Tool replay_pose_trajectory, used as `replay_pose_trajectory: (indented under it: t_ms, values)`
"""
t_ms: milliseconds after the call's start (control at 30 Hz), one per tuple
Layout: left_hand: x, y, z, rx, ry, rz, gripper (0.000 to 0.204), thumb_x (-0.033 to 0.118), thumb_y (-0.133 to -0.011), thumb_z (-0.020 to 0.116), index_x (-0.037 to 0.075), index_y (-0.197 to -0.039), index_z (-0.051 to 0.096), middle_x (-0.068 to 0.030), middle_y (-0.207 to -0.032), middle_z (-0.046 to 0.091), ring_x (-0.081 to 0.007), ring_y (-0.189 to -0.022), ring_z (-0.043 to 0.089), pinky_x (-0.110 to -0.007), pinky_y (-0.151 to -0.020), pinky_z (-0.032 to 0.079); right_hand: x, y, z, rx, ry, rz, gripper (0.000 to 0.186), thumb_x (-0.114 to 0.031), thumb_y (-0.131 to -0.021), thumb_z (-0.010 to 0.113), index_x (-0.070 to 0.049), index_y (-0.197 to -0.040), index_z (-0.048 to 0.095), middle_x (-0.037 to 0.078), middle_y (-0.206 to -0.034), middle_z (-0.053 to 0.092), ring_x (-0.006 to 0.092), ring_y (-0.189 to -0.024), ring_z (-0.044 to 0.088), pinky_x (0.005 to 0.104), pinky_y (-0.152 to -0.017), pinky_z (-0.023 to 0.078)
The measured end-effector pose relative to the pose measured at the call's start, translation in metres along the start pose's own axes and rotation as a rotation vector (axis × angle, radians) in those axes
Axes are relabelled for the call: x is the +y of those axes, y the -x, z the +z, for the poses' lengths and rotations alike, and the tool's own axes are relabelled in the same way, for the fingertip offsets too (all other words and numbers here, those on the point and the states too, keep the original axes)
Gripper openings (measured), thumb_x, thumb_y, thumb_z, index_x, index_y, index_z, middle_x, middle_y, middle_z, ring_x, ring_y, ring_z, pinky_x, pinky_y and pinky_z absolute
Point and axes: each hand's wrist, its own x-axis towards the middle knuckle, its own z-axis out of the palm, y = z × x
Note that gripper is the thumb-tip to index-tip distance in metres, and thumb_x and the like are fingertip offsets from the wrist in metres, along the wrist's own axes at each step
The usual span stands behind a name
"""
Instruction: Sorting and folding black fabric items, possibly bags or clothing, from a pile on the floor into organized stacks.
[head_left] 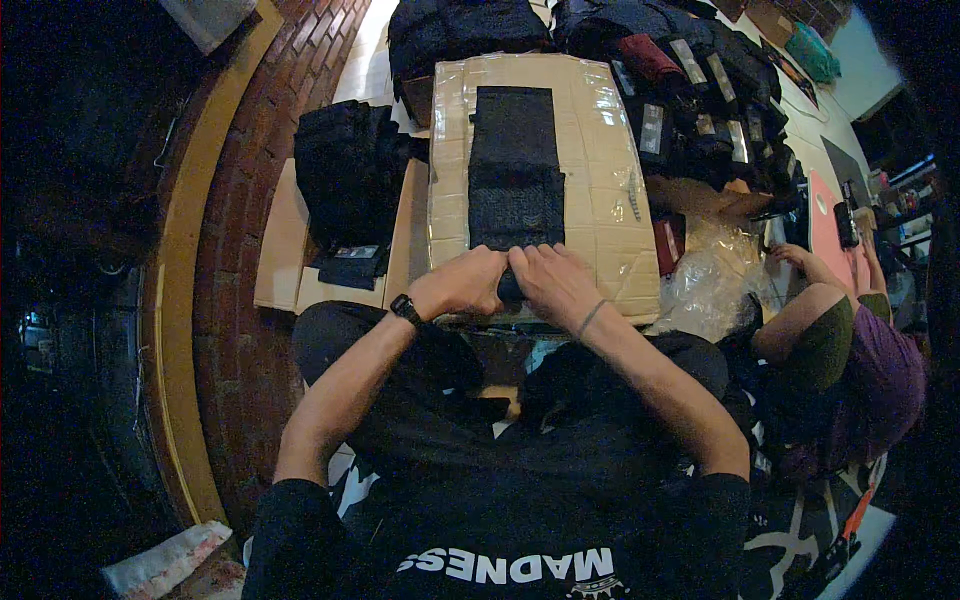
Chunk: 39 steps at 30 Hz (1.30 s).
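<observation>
A long black fabric piece (515,150) with a mesh-like lower section lies flat on a taped cardboard box (605,140) in front of me. My left hand (462,282) is closed on its near end, with a watch on that wrist. Close beside it, my right hand (552,284) also grips the near end, a thin band round the wrist. A small dark fold of the fabric shows between the two hands. What the fingertips pinch is partly hidden by the knuckles.
Folded black fabric pieces (345,165) are stacked over an open carton (283,235) at the left. Labelled dark goods (690,110) are piled at the far right, above crumpled clear plastic (712,285). Another person (835,360) sits close on my right, beside a pink panel (826,225).
</observation>
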Motion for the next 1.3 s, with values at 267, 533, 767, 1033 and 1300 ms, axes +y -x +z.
replay_pose_trajectory:
  t_ms: [267, 533, 767, 1033, 1300]
  values:
    - [0.021, 0.001, -0.009, 0.215, -0.036, 0.100, 0.040, 0.009, -0.068, 0.071, -0.004, -0.096, 0.045, -0.0256, -0.087, 0.061, -0.0427, -0.090, 0.058, -0.047, -0.074, 0.049, 0.030, -0.008, -0.033, -0.372, -0.262, 0.090, 0.050, -0.024, -0.069, 0.075, 0.001, -0.100, 0.047, 0.021, -0.084, 0.063, 0.0389, -0.084, 0.061, 0.0433, -0.076, 0.049]
    - [0.031, 0.008, -0.026, 0.321, 0.267, 0.089, 0.046, 0.010, -0.064, 0.076, 0.003, -0.101, 0.049, -0.0208, -0.085, 0.061, -0.0389, -0.088, 0.061, -0.039, -0.073, 0.048, 0.055, -0.011, -0.034, -0.438, -0.624, 0.064, 0.046, -0.020, -0.066, 0.074, 0.005, -0.100, 0.057, 0.024, -0.088, 0.065, 0.0372, -0.085, 0.064, 0.0398, -0.077, 0.051]
    - [0.036, 0.009, -0.035, 0.283, 0.381, 0.099, 0.056, 0.023, -0.066, 0.081, 0.002, -0.107, 0.051, -0.0133, -0.102, 0.061, -0.0244, -0.098, 0.058, -0.036, -0.085, 0.045, 0.057, -0.003, -0.050, -0.400, -0.674, 0.115, 0.054, -0.022, -0.065, 0.074, 0.003, -0.108, 0.054, 0.022, -0.093, 0.064, 0.0357, -0.086, 0.064, 0.0398, -0.078, 0.051]
    - [0.032, 0.017, -0.028, 0.438, 0.412, -0.009, 0.066, 0.022, -0.058, 0.085, 0.001, -0.110, 0.050, -0.0094, -0.104, 0.058, -0.0221, -0.100, 0.054, -0.034, -0.089, 0.044, 0.016, -0.013, -0.048, -0.109, -0.499, 0.104, 0.071, -0.032, -0.072, 0.073, -0.009, -0.127, 0.035, 0.021, -0.093, 0.063, 0.0394, -0.087, 0.063, 0.0478, -0.071, 0.052]
    - [-0.057, 0.025, -0.026, 0.796, 1.361, 0.039, 0.015, 0.014, -0.089, 0.056, 0.002, -0.098, 0.052, -0.0104, -0.077, 0.062, -0.0178, -0.074, 0.063, -0.032, -0.068, 0.052, 0.062, -0.008, -0.063, 0.301, -0.700, 0.246, 0.055, -0.020, -0.062, 0.071, 0.008, -0.106, 0.056, 0.026, -0.091, 0.064, 0.0362, -0.088, 0.063, 0.0405, -0.080, 0.050]
